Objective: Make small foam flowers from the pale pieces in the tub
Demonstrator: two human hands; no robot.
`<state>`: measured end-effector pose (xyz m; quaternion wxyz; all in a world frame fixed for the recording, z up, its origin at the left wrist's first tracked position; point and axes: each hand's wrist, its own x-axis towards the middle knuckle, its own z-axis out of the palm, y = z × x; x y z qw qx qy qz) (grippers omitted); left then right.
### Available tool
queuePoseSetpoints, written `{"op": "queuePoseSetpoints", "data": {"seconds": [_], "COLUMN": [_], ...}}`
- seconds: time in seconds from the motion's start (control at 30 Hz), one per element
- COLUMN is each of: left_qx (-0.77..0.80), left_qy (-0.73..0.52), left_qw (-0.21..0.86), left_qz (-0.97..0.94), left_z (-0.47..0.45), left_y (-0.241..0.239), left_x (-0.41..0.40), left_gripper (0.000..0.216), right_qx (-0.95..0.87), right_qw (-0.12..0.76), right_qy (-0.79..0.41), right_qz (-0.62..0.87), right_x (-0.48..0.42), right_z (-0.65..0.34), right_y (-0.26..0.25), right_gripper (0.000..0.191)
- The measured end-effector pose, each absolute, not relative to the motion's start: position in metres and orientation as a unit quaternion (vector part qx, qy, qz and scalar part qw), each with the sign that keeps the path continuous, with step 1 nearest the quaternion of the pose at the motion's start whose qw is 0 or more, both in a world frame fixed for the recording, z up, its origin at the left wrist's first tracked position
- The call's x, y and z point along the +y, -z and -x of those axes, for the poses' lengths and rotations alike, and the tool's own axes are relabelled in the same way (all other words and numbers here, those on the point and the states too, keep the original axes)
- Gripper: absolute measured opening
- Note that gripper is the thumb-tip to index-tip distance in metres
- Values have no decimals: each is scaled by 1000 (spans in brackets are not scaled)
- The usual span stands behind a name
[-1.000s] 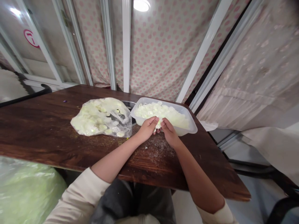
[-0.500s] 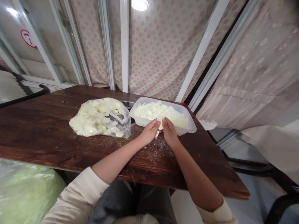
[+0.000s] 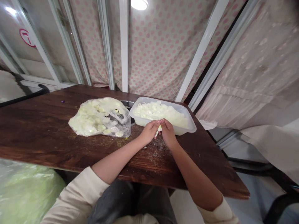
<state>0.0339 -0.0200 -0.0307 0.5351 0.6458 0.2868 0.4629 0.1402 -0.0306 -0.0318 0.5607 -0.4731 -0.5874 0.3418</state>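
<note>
My left hand (image 3: pixel 149 131) and my right hand (image 3: pixel 168 133) meet in front of the tub, thumbs side by side. Both are closed around a pale cauliflower piece (image 3: pixel 159 128), mostly covered by the fingers. Just behind them, a translucent plastic tub (image 3: pixel 192 126) holds a heap of small whitish cauliflower pieces (image 3: pixel 161 110). To the left of the tub lies a clear plastic bag (image 3: pixel 122 129) with more pale pieces inside.
A dark round-rimmed item (image 3: pixel 128 104) shows partly between bag and tub. Crumbs (image 3: pixel 156 149) are scattered over the dark wooden table (image 3: pixel 46 124). A large bag with pale green contents (image 3: pixel 30 193) stands below the table's left front edge. Curtained glass panels (image 3: pixel 161 53) rise behind.
My thumbs have come together over the cauliflower piece, covering more of it. The tub and the bag have stayed in place.
</note>
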Motion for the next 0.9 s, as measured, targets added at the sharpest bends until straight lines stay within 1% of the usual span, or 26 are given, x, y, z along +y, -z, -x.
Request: {"op": "queuePoseSetpoints", "data": {"seconds": [0.13, 0.2, 0.33, 0.5, 0.63, 0.73, 0.8, 0.9], "left_qx": [286, 293, 309, 317, 305, 334, 347, 356], "left_qy": [-463, -473, -481, -468, -456, -461, -472, -473], "left_qw": [558, 569, 565, 557, 580, 585, 583, 573], "left_qz": [-626, -605, -594, -609, -602, -577, -563, -566], "left_z": [-35, -33, -29, -31, -37, -36, -34, -30], "left_y": [30, 28, 24, 28, 30, 28, 27, 26], "left_x": [-19, -17, -14, -18, -20, -17, -14, -12], "left_gripper": [33, 31, 34, 40, 32, 28, 29, 38], "right_qx": [-573, -590, -626, -591, -553, -570, -601, -623], "right_qw": [569, 557, 530, 555, 578, 561, 541, 531], "right_qy": [-361, -380, -416, -382, -378, -394, -413, -414], "right_qz": [466, 445, 392, 443, 466, 452, 419, 398], "right_x": [-28, -28, -29, -27, -25, -26, -28, -29], "right_z": [-142, -140, -134, -135, -141, -140, -136, -131], "right_y": [34, 34, 35, 41, 41, 38, 38, 40], "right_gripper": [35, 34, 32, 35, 36, 36, 35, 33]}}
